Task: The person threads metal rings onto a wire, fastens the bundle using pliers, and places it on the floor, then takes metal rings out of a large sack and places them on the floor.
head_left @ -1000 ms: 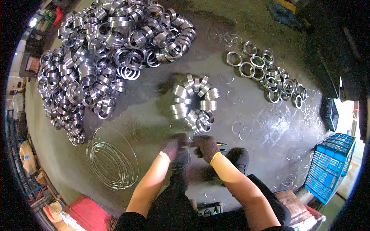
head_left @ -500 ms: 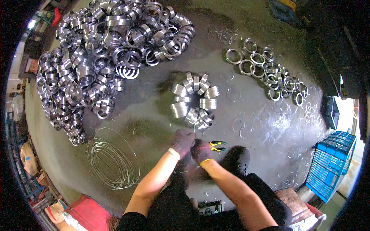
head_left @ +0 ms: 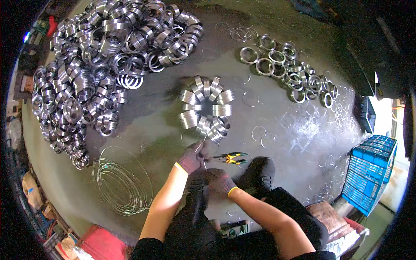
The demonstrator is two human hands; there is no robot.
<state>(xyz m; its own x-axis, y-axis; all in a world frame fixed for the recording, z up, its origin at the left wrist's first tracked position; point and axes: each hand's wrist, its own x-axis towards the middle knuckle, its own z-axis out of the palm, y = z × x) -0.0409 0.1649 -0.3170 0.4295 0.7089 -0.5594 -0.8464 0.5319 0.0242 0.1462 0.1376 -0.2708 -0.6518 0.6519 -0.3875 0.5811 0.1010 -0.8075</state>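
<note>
A loop of shiny metal rings (head_left: 189, 120), bunched in several groups, lies on the floor in front of me. Just below it, my left hand (head_left: 190, 160), in a dark glove, is closed on a thin metal wire (head_left: 204, 164). Lower and to the right is my gloved right hand (head_left: 220, 180), its fingers curled at the wire's lower part; the exact grip is partly hidden. Pliers (head_left: 236, 157) with yellow and green handles lie on the floor beside my hands, jaws pointing toward the left one.
A big heap of metal rings (head_left: 99, 56) fills the upper left. A smaller group of rings (head_left: 299, 76) lies at upper right. Coiled wire (head_left: 121, 186) rests at lower left. A blue crate (head_left: 368, 169) stands at right. Thin wire hoops (head_left: 251, 98) are scattered about.
My hands have come apart: the left stays up by the ring loop, the right has dropped lower. Wire now shows between them. The whole view has shifted slightly.
</note>
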